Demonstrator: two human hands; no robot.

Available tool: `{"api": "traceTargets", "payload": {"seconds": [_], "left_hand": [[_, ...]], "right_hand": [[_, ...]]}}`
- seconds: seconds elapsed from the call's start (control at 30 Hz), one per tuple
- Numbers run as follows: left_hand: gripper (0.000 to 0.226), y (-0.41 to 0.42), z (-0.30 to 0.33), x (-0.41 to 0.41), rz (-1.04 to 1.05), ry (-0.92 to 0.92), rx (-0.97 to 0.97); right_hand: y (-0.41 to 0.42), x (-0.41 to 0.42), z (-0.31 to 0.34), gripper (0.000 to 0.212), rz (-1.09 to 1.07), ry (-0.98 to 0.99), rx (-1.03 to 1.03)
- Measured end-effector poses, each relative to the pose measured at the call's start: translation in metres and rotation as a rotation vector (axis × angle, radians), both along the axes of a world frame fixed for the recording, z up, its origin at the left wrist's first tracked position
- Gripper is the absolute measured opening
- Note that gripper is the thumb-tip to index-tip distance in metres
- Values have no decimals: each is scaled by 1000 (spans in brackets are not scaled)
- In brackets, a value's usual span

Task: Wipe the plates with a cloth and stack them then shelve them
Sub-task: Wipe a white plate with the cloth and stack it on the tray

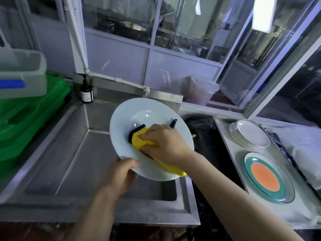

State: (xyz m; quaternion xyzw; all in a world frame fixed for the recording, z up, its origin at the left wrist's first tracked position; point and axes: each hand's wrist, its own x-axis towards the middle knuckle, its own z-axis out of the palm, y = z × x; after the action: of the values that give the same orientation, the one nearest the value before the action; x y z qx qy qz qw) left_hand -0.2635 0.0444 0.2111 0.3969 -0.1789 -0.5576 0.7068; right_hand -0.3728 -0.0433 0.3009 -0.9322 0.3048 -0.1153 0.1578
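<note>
White plate (121, 129) tilted above steel sink (73, 153). Left hand (119, 176) grips near rim, thumb on top. Right hand (165, 143) curled round yellow cloth (139, 140) (dark edge showing), pressing it into plate's well. Right of hands on table (232, 153): stack of white plates (250, 134), beside it orange-and-teal plate (269, 178).
</note>
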Motion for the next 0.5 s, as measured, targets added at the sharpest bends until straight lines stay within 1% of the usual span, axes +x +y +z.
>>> {"api": "traceTargets", "payload": {"seconds": [0.07, 0.1, 0.13, 0.2, 0.27, 0.4, 0.5], "left_hand": [[34, 1, 3, -1, 10, -62, 60], [37, 2, 5, -2, 8, -58, 39], [42, 2, 7, -3, -6, -24, -23], [49, 3, 10, -2, 5, 60, -123], [47, 1, 10, 3, 55, 79, -146], [45, 0, 16, 12, 81, 56, -180], [47, 1, 20, 18, 130, 36, -176]], "right_hand": [[-7, 14, 1, 34, -111, -66, -151], [-13, 18, 3, 33, -185, -50, -243], [-20, 20, 5, 34, -257, -2, -319], [-34, 19, 9, 36, -365, 130, -379], [-41, 15, 10, 43, -415, 215, -364], [-38, 7, 11, 59, -404, 229, -220], [-26, 4, 11, 57, -327, 268, -200]]}}
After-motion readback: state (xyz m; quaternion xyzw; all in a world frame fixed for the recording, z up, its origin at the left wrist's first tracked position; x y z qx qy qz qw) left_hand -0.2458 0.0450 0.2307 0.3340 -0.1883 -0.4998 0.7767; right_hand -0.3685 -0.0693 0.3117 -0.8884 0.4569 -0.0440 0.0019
